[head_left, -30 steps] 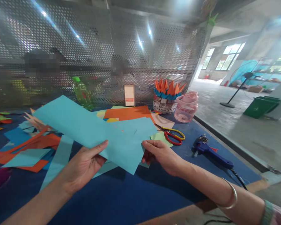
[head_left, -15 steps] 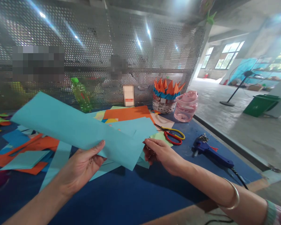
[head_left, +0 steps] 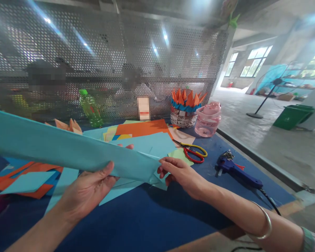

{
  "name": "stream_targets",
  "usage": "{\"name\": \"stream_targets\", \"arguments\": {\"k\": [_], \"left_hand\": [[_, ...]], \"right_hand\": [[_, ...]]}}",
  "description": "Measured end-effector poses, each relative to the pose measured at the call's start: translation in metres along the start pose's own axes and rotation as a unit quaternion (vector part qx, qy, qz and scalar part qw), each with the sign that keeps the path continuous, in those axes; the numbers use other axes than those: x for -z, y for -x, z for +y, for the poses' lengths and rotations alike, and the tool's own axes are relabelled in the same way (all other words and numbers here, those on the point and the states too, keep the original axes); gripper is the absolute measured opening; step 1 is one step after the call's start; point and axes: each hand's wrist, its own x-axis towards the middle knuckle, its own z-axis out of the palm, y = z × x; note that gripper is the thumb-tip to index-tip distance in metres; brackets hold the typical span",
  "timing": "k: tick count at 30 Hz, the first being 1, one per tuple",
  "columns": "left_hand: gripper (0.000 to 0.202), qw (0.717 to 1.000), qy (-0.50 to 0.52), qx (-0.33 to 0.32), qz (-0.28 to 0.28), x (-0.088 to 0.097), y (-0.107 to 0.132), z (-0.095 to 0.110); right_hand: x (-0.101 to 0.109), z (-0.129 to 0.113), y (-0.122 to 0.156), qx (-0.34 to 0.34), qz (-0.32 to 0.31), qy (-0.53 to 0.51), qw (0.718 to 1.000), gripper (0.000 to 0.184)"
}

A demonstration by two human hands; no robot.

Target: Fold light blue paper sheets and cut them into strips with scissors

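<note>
A long light-blue sheet of paper (head_left: 68, 148) stretches from the left edge of the head view to the middle, lifted above the table. My left hand (head_left: 94, 185) grips its lower edge, thumb in front and some fingertips showing behind the top edge. At the sheet's right end my right hand (head_left: 180, 173) pinches the corner between thumb and fingers. Behind and beneath lie more light-blue sheets (head_left: 152, 141) and an orange sheet (head_left: 147, 127). Scissors (head_left: 193, 152) with one yellow and one red handle rest just beyond my right hand.
A blue glue gun (head_left: 236, 171) lies on the right, its cable trailing off the table edge. At the back stand a green bottle (head_left: 90, 108), a basket with orange paper points (head_left: 185, 112) and a pink jug (head_left: 208, 120). Orange and blue paper pieces (head_left: 28, 180) spread left.
The light-blue sheet has tilted to a narrower view, and its left end has swung down and left out of view. Peach folded paper points now show behind it. Both hands keep their hold.
</note>
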Motion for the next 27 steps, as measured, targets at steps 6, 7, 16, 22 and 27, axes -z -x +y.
{"name": "stream_targets", "arguments": {"k": [6,7,16,22,27], "left_hand": [[0.025,1.0,-0.007,-0.008,0.024,0.001,-0.002,0.0],[0.024,1.0,-0.007,-0.007,0.021,0.002,-0.002,-0.001],[0.018,0.999,-0.015,-0.014,-0.026,0.015,-0.004,-0.003],[0.025,1.0,0.021,0.017,0.014,0.022,-0.006,-0.007],[0.024,0.999,0.03,0.018,0.022,0.025,-0.006,-0.009]], "right_hand": [[-0.001,-0.001,0.001,0.012,0.004,0.001,1.0,0.039],[-0.002,-0.002,0.001,0.016,0.007,0.006,1.0,0.039],[0.001,-0.001,0.004,0.101,0.023,0.068,0.992,0.035],[-0.003,-0.002,0.007,0.164,0.038,0.174,0.97,0.016],[-0.004,-0.002,0.007,0.205,0.058,0.197,0.957,0.004]]}}
